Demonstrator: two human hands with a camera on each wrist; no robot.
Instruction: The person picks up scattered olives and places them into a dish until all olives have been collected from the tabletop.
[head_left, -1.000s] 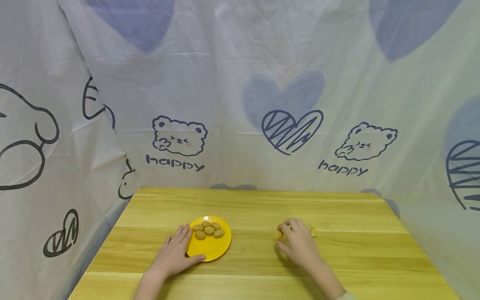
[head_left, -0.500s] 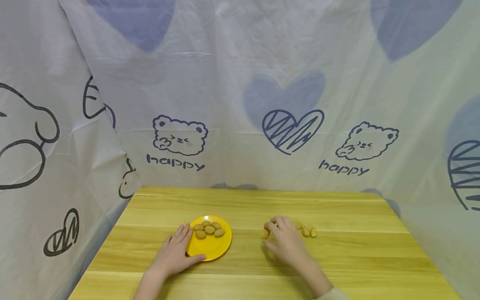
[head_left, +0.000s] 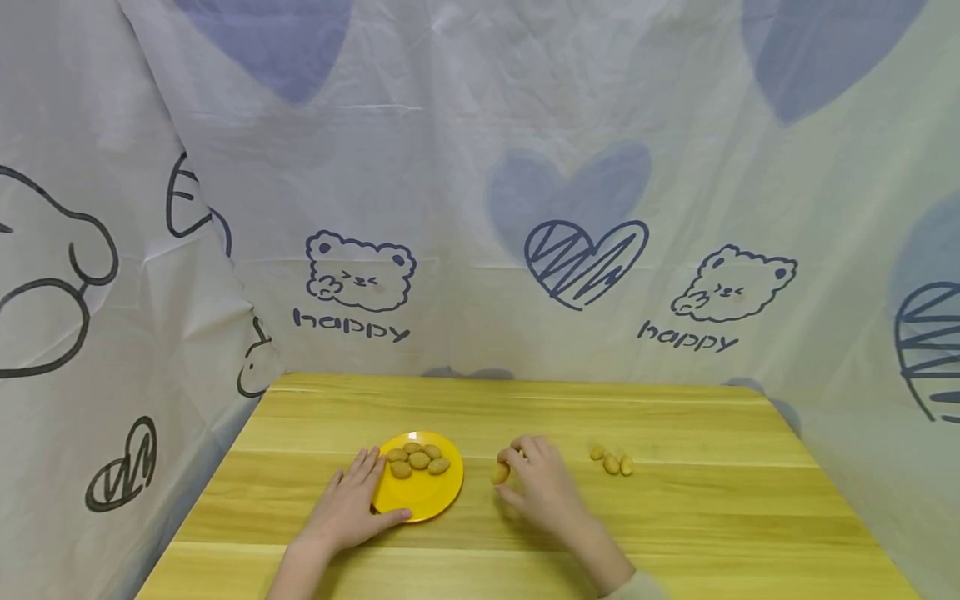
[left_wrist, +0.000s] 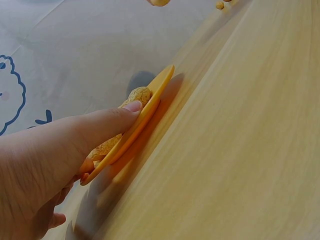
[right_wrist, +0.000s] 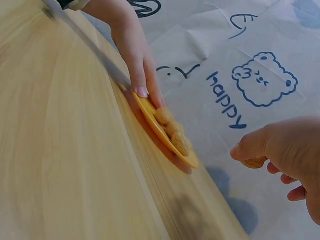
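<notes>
My left hand (head_left: 347, 510) lies at the near left of a yellow plate (head_left: 431, 502), fingers straight and spread along its edge. Its thumb (left_wrist: 112, 122) reaches over the rim in the left wrist view. Several tan, wrinkle-shelled walnuts (head_left: 418, 460) sit together on the plate's far half. To the right of the plate, my right hand (head_left: 542, 487) pinches one walnut (head_left: 500, 473) between thumb and fingertips. The right wrist view shows that walnut (right_wrist: 254, 162) partly covered by the thumb and palm.
Several more walnuts (head_left: 611, 463) lie in a loose row on the wooden table (head_left: 712, 517), right of my right hand. A pale printed curtain (head_left: 465, 208) hangs behind the table's far edge and down its left side.
My right hand has moved left toward the plate, carrying the walnut, and the loose walnuts behind it have come into sight. The left hand and the plate stay in place.
</notes>
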